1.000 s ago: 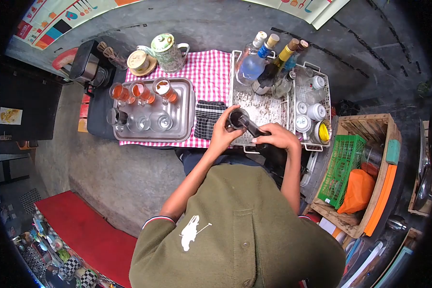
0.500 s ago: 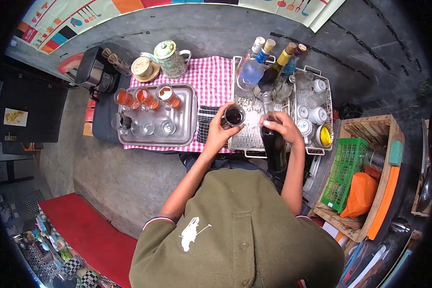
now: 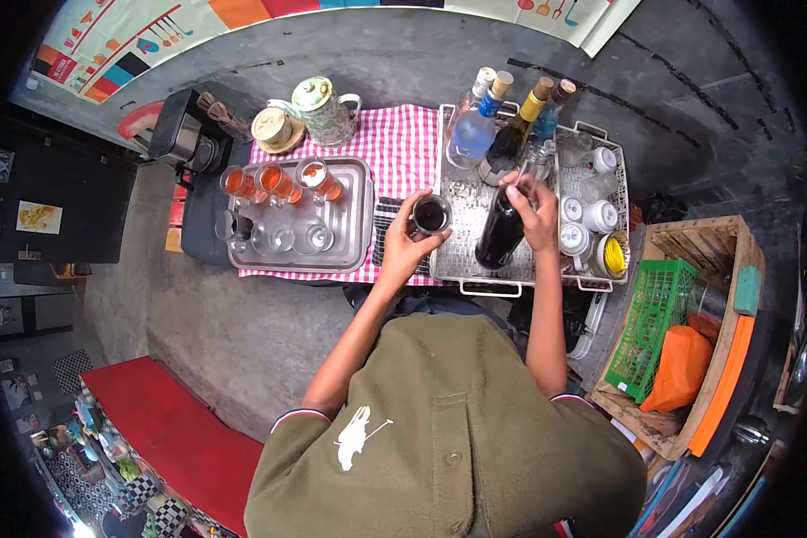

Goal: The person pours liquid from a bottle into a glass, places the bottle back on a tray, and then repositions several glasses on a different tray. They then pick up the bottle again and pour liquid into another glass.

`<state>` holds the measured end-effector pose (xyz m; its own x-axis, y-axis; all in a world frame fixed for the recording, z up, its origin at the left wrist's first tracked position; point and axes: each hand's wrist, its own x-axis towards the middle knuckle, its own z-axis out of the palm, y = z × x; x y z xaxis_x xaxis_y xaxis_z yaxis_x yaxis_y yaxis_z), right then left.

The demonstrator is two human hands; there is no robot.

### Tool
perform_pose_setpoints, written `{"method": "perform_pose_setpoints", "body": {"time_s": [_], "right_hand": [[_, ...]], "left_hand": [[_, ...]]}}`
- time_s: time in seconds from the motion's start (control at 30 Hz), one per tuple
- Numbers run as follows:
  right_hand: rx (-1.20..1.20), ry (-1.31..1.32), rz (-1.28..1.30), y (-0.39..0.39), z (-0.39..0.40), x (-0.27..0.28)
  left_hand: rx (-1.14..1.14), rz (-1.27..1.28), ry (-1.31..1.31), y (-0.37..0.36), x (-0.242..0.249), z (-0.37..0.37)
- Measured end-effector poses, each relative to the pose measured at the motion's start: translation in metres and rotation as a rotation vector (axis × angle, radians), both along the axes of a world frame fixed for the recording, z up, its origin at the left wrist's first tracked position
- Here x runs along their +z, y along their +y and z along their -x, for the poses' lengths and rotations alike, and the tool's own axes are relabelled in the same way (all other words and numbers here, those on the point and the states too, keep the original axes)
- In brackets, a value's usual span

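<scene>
My left hand (image 3: 407,240) is closed around a small glass (image 3: 430,214) with dark liquid in it, just left of the white metal rack. In my right hand (image 3: 535,212) is a dark bottle (image 3: 499,235), gripped near its neck and tilted, its base low over the rack's front part. Left of my hands, a metal tray (image 3: 359,193) bears glasses of red-orange drink (image 3: 276,183), a glass with dark liquid (image 3: 233,226) and clear glasses (image 3: 315,235). A dark checked cloth (image 3: 387,220) lies between the tray and the rack.
Several bottles (image 3: 472,134) stand at the back of the rack (image 3: 457,260). White-lidded jars (image 3: 598,215) fill a second rack at right. A patterned teapot (image 3: 330,117) and a lidded cup (image 3: 272,125) stand behind the tray. A wooden crate (image 3: 735,242) holds a green basket (image 3: 650,314).
The bottle in my right hand has moved up and back over the rack, away from my body. My left hand still holds the glass, shifted slightly left.
</scene>
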<state>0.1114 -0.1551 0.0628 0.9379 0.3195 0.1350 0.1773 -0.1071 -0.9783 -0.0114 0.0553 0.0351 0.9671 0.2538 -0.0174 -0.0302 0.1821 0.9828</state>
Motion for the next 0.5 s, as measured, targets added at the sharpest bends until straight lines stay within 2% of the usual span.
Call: {"method": "perform_pose_setpoints", "body": {"time_s": [0.13,0.23,0.37,0.5], "right_hand": [[-0.065,-0.159,-0.015,0.009,-0.005,-0.027],[-0.114,-0.118,0.006,0.01,-0.004,-0.042],[-0.129,-0.085,-0.131,0.017,-0.001,-0.06],[-0.158,-0.181,0.045,0.018,0.002,-0.084]], "left_hand": [[0.01,0.04,0.0,-0.002,0.0,-0.001],[0.027,0.065,-0.01,-0.002,-0.005,-0.001],[0.032,0.033,0.006,-0.001,-0.008,0.0],[0.032,0.017,-0.001,-0.002,-0.009,0.0]]}}
